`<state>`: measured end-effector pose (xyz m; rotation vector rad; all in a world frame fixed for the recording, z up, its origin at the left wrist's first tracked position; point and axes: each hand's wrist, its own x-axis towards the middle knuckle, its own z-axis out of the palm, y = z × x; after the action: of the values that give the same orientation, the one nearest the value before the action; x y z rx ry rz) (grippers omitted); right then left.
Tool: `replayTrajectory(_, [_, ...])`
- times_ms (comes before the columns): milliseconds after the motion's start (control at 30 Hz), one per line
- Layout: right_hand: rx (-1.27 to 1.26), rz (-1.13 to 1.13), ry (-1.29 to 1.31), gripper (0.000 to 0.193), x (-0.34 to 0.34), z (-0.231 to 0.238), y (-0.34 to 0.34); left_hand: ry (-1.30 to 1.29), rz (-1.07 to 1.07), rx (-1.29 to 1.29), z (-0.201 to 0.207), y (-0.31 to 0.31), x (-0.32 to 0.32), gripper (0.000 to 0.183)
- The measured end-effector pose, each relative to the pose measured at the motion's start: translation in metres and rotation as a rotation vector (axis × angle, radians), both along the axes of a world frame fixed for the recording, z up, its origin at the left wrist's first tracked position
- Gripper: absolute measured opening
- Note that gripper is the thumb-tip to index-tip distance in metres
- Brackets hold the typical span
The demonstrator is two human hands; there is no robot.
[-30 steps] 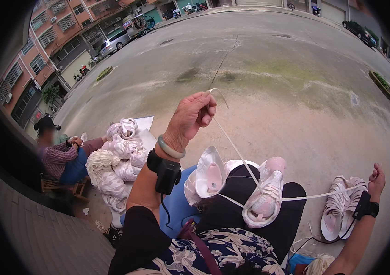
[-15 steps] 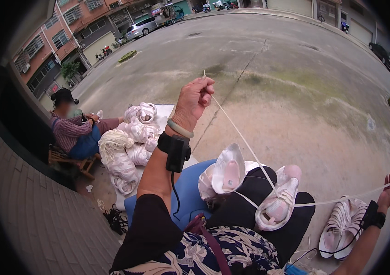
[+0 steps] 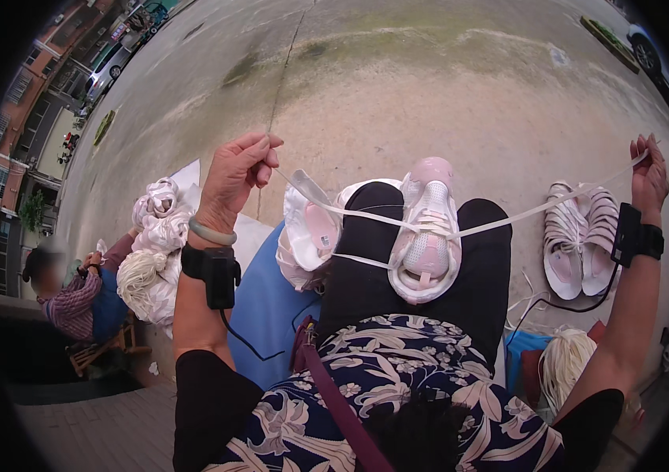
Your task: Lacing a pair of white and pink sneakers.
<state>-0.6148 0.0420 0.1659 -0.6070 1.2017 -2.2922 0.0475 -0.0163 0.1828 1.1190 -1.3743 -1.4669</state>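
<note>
A white and pink sneaker upper (image 3: 427, 206) lies between my thighs, toe pointing away. Across its eyelets runs a flat white shoelace (image 3: 540, 214), stretched out to both sides. My left hand (image 3: 234, 175) is raised on the left, thumb and fingers pinching one length of the lace. Out to the right, my right hand (image 3: 649, 177) pinches the other length between thumb and fingers. A further loop of lace runs left from the shoe over my leg. Beside my left thigh lie more white and pink uppers (image 3: 307, 236).
A stack of white and pink uppers (image 3: 578, 236) stands on the ground at right. Near my right side hangs a bundle of white laces (image 3: 566, 366). At left, piles of bundled uppers (image 3: 157, 212) lie on a white sheet, by a seated co-worker (image 3: 75, 303).
My view has tilted down and turned. Both hands now hold the lace spread to either side, where before the left hand drew its length up high. The shoe has stayed on my lap.
</note>
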Motion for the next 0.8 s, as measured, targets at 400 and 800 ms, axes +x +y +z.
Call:
replayTrajectory(400, [0.657,0.624,0.23,0.014,0.225,-0.116,0.084,-0.728,-0.378,-0.918,-0.116,0.08,-0.157,0.004])
replayTrajectory(800, [0.546,0.66,0.365,0.016,0.277,-0.121,0.086,-0.999,-0.454,-1.174,-0.125,0.087,-0.169,0.017])
